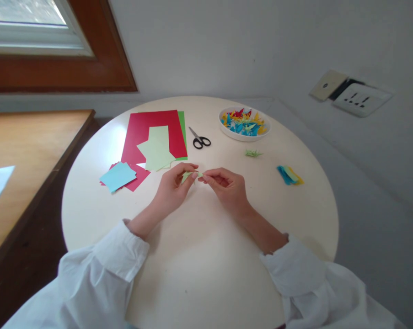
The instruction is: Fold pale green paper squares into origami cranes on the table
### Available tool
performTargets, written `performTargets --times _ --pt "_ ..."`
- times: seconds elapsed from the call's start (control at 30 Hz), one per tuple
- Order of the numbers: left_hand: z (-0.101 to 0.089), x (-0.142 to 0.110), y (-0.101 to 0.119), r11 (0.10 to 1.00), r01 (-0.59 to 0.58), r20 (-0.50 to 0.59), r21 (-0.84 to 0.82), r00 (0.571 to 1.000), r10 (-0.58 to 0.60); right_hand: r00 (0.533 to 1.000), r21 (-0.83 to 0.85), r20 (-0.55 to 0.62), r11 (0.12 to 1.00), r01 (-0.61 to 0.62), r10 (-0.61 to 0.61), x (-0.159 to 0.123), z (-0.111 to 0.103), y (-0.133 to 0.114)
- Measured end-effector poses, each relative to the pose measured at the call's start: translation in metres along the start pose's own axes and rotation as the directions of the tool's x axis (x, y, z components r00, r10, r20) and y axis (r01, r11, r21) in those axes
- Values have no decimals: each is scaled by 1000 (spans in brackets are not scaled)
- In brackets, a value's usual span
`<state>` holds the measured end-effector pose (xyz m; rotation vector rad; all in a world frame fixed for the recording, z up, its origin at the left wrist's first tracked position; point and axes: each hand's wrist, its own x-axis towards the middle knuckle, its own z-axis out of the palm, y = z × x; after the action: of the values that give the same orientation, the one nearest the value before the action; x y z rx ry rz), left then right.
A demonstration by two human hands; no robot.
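Observation:
Between both hands, above the middle of the round white table (206, 256), is a small folded piece of light green paper (186, 176). My left hand (174, 185) pinches it between thumb and fingers, which partly cover it. The fingertips of my right hand (228, 187) close on its right end. Just beyond my left hand lie light green paper sheets (158, 144) with pieces cut away. A small folded green paper piece (253, 153) rests on the table beyond my right hand. The exact shape of the held paper is hard to make out.
Black-handled scissors (200, 140) lie beside red paper (134, 132). A white dish (238, 136) holds several colourful folded papers. Light blue squares (119, 177) sit at the left, a small blue and yellow paper stack (290, 175) at the right. A wooden desk (38, 151) stands left.

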<state>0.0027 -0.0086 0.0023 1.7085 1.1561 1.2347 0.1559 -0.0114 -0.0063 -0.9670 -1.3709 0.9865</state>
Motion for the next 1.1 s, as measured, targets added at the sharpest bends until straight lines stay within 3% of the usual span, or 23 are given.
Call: performTargets --times 0.3,0.6,1.1 --pt "0 2 5 997 73 -28 -18 997 -74 997 79 9 994 -74 73 0 3 -1" --pt "2 1 7 992 37 -89 -117 995 -47 982 142 -2 972 -188 190 0 7 -5" --pt "2 -1 11 988 -9 -111 -155 994 -8 982 196 -48 965 -172 185 -1 10 -9"
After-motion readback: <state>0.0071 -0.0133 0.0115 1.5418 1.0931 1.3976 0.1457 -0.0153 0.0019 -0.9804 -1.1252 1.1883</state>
